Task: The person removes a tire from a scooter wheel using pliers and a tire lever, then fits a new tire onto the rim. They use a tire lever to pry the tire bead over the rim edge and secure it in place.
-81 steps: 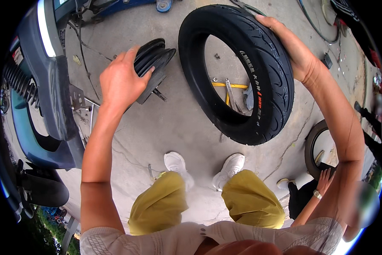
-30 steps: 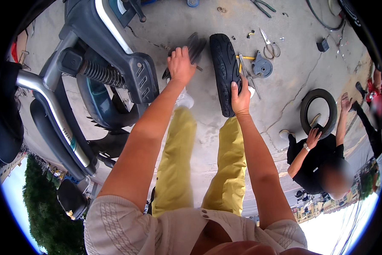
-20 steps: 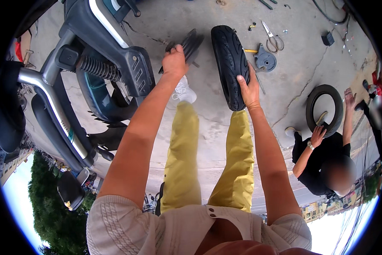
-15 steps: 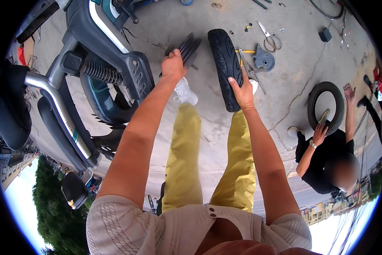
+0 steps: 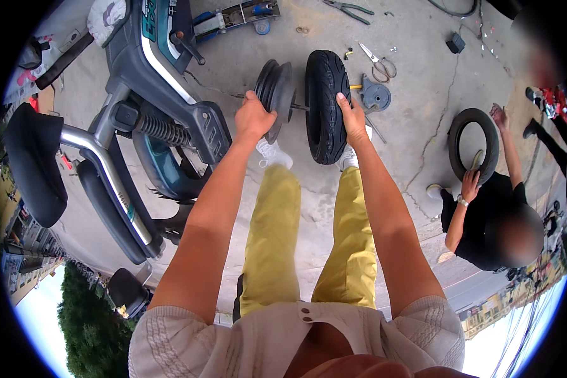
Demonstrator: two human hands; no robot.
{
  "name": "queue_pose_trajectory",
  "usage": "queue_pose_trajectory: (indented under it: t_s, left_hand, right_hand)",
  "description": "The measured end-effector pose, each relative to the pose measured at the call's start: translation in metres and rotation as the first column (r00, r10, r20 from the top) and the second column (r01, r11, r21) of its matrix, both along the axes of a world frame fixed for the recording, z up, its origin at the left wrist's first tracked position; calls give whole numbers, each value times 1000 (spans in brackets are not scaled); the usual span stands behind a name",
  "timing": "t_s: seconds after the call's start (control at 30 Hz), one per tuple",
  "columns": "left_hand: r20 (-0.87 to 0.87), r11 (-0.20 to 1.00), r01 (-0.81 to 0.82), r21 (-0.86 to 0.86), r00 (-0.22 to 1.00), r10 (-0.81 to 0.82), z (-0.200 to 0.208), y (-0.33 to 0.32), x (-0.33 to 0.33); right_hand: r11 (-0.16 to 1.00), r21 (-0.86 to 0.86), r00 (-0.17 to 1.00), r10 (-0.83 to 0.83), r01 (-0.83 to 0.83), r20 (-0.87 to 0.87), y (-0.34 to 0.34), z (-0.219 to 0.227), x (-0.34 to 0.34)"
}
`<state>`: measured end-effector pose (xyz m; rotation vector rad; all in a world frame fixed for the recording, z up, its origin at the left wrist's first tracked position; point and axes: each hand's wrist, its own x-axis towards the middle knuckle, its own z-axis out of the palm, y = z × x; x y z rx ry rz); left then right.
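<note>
Rim (image 5: 267, 88): in the head view, dark and deeply ridged, it is standing on edge left of the tire (image 5: 324, 110), its slim axle (image 5: 300, 107) pointing toward the tire.
Left hand (image 5: 254, 118): it is grasping the rim's near edge.
Right hand (image 5: 352, 120): it is holding the tire, the thumb pressing on the tread.
Tire: black, ring-shaped, it is standing nearly upright, showing curved grooves; floor contact is not showing clearly.
Scissors (image 5: 381, 65): bare-bladed, they are lying near a round, grey drum cover (image 5: 376, 97).
Floor (image 5: 409, 126): rough, grey concrete is showing jagged cracks.
Co-worker's hand (image 5: 470, 184): it is touching a second tire (image 5: 491, 142).
</note>
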<state>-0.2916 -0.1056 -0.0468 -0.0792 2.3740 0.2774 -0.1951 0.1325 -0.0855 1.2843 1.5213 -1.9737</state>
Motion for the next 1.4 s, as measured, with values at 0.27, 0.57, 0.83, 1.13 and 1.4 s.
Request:
queue_pose_trajectory:
  t_s: [0.27, 0.57, 0.83, 1.13, 1.4]
  left_hand:
    - [42, 998, -65, 4, 997, 65, 48, 7, -14]
    - [-49, 988, -157, 8, 986, 157, -19, 6, -3]
    - [-294, 969, -75, 238, 945, 145, -36, 9, 12]
    - [-323, 683, -234, 692, 746, 583, -81, 3, 13]
    - [10, 541, -520, 661, 727, 686, -54, 25, -17]
  right_hand:
    - [915, -322, 965, -262, 245, -10, -24, 7, -14]
    - [976, -213, 997, -61, 51, -44, -38, -23, -20]
    - [961, -226, 987, -162, 157, -6, -26, -39, -7]
    - [990, -84, 988, -118, 110, -104, -37, -47, -4]
    - [993, -72, 993, -99, 95, -60, -35, -39, -36]
